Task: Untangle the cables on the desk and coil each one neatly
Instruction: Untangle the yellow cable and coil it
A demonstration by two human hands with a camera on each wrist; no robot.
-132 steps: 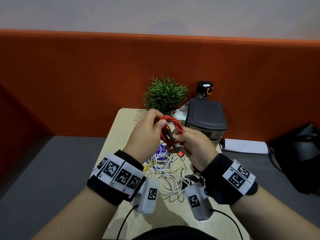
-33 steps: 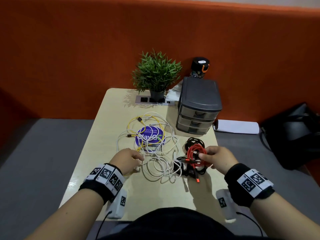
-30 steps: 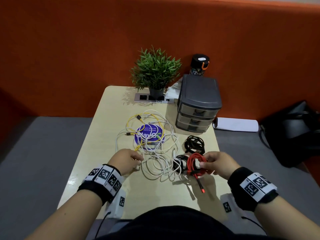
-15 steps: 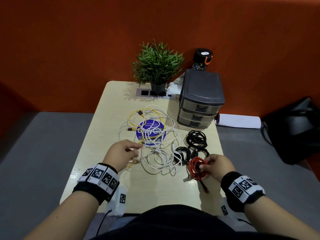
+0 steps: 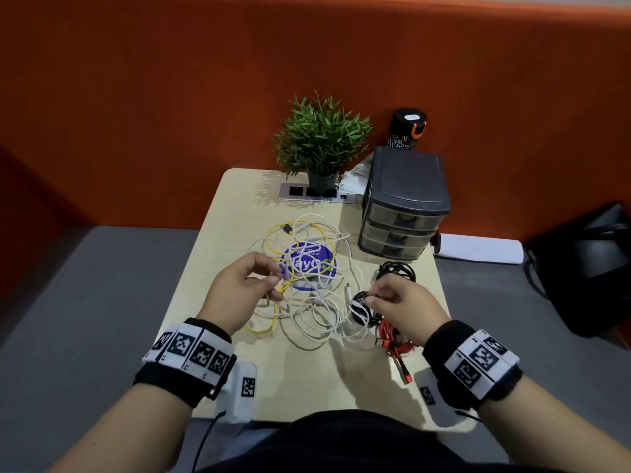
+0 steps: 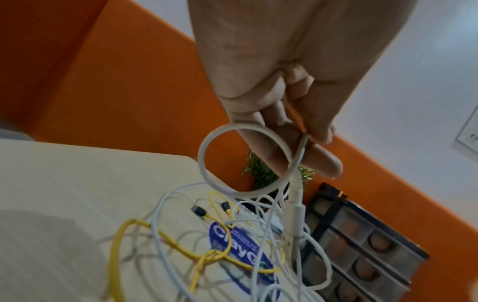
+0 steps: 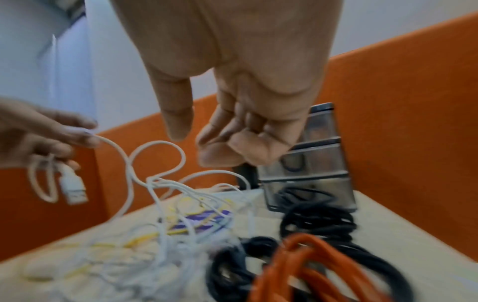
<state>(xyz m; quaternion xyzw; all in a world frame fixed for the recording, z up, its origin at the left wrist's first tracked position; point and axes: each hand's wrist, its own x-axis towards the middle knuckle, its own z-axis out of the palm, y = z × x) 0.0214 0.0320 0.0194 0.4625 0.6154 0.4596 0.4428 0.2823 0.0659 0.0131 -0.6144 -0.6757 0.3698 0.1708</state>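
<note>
A tangle of white cables (image 5: 317, 312) and a yellow cable (image 5: 269, 331) lies mid-desk. My left hand (image 5: 273, 285) is raised over its left side and pinches a white cable (image 6: 243, 159) just behind its USB plug (image 6: 294, 214), a small loop standing beside the fingers. The right wrist view shows that left hand (image 7: 51, 139) with the plug (image 7: 73, 188) dangling. My right hand (image 5: 375, 300) hovers over the coiled cables, fingers loosely curled, holding nothing. Beneath it lie the red coil (image 5: 392, 336) and black coils (image 5: 397, 271), seen blurred as the red coil (image 7: 297, 265) and black coils (image 7: 318, 222).
The pale desk (image 5: 307, 380) is narrow. A grey drawer unit (image 5: 406, 199), a potted plant (image 5: 321, 138), a dark bottle (image 5: 408, 128) and an outlet strip (image 5: 317, 192) line its back. A blue round sticker (image 5: 309, 264) sits under the tangle. A black bag (image 5: 594, 268) lies right.
My right hand lowered the red coil to the desk's front right beside the black coils and let go. My left hand lifted a white cable end off the desk.
</note>
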